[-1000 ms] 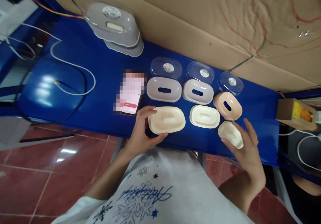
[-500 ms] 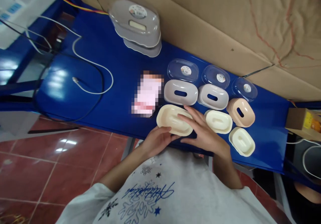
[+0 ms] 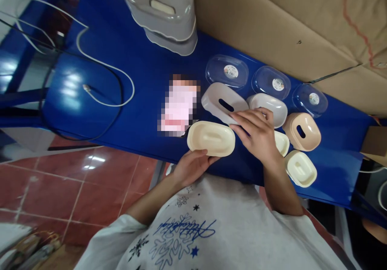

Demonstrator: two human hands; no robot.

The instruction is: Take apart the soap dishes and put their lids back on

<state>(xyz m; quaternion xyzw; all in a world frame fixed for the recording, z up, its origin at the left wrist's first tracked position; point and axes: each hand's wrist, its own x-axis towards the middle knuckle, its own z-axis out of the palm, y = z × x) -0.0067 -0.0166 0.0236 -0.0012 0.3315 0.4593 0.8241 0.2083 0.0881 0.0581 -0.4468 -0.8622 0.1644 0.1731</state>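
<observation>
My left hand grips an oval cream plastic tray at its near rim, thumb over the edge and fingers underneath. A raised bar runs along the middle of the tray's floor. My right hand has its fingers and thumb pinched on the right end of a light grey oval box with a slot in its base; the box is tilted. Beneath or behind my right hand, a second grey slotted box and another cream tray are partly covered.
Three clear lids with round labels lie along the cardboard. A peach slotted box and a small cream tray sit at right. Stacked grey containers, a blurred-out rectangle and cables occupy the blue table.
My right hand has left the cream tray and moved to the light grey box, which now tilts. My left hand keeps the tray. The view has shifted somewhat.
</observation>
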